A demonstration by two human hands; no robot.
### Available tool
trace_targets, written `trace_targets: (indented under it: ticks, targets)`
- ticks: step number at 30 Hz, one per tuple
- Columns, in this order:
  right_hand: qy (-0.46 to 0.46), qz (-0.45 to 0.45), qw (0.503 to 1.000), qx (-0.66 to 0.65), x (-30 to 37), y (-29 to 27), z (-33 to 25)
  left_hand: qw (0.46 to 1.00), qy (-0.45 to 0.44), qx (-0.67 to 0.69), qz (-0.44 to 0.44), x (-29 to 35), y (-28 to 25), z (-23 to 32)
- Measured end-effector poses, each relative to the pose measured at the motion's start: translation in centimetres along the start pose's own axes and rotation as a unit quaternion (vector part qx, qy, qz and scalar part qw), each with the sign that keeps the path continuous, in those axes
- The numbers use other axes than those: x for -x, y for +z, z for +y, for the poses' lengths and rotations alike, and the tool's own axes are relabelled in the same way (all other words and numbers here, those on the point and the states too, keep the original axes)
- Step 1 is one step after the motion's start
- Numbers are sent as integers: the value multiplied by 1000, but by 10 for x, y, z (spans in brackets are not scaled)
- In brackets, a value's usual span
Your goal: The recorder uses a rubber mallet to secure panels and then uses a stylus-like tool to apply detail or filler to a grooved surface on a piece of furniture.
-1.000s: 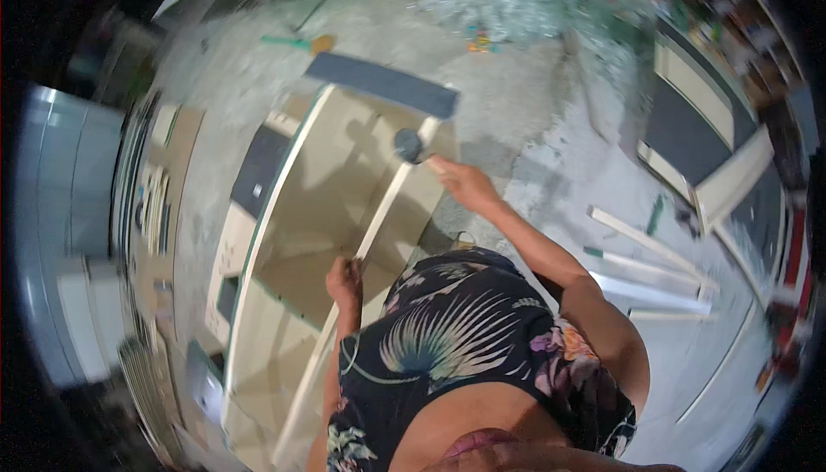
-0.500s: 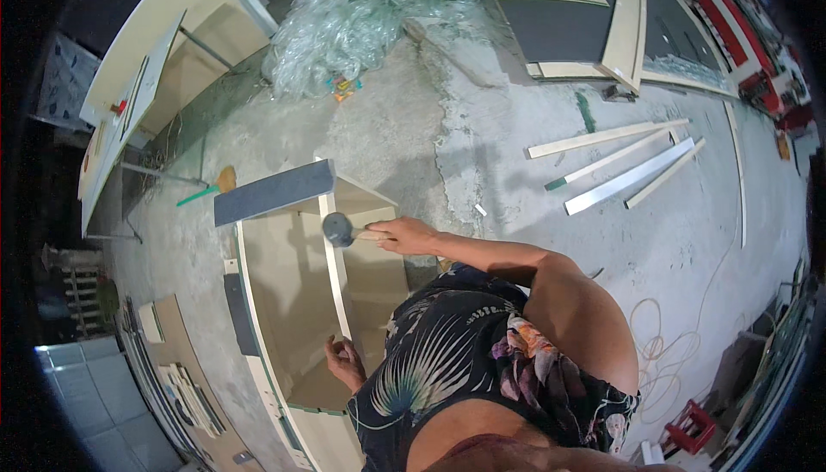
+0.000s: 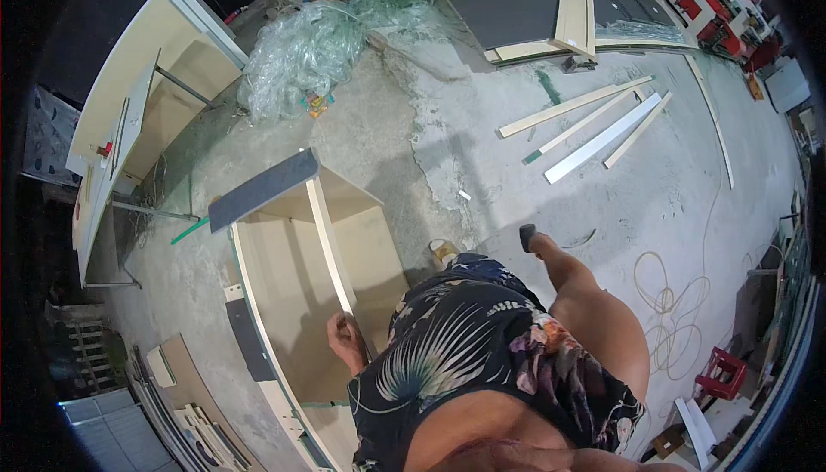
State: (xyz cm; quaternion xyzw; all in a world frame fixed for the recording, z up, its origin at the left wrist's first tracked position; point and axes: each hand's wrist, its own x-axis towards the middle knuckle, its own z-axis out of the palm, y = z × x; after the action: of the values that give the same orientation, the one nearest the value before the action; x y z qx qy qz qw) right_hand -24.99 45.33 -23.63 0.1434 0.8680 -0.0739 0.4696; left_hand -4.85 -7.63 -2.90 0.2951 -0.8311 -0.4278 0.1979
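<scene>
I read the left hand as clamped on the near end of the thin cream laminated divider panel, which stands on edge inside the open cream board cabinet carcass lying on the floor at 9 o'clock from my torso. The right hand is raised at 1 o'clock, fingers closed round a small dark rubber mallet head.

Handling judgement: the divider is stiff and fairly light but long, so it will likely flex and tip if held at one end only. I judge the smooth laminate slippery; grip across the edge, near mid-length where possible. Corners will probably chip under impact.

The carcass carries a dark grey end board at 11 o'clock. The surface is a rough grey concrete floor, dusty, with loose pale wooden strips at 1 o'clock, crumpled clear plastic wrap at 12 o'clock and a coiled pale cable at 3 o'clock
</scene>
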Motion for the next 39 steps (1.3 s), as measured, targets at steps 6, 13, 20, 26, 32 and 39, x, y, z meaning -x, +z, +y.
trace_targets:
  ticks: [6, 13, 20, 26, 32, 39]
  targets:
    - [-48, 74, 969, -230, 66, 5, 21, 995, 53, -79, -10, -3, 6, 35]
    - [-386, 228, 860, -243, 145, -44, -145, 994, 86, -27, 54, -16, 8, 47]
    - [-553, 15, 774, -309, 338, -96, -286, 992, 59, 97, 53, -10, 3, 113]
    - [-650, -56, 724, -223, 387, -67, -317, 960, -14, 261, -99, 8, -12, 142]
    - [-723, -30, 676, -139, 402, -55, -316, 918, -17, 372, -139, 11, -19, 159]
    - [-704, -96, 690, -141, 409, -66, -307, 913, -5, 400, -74, -7, -49, 173]
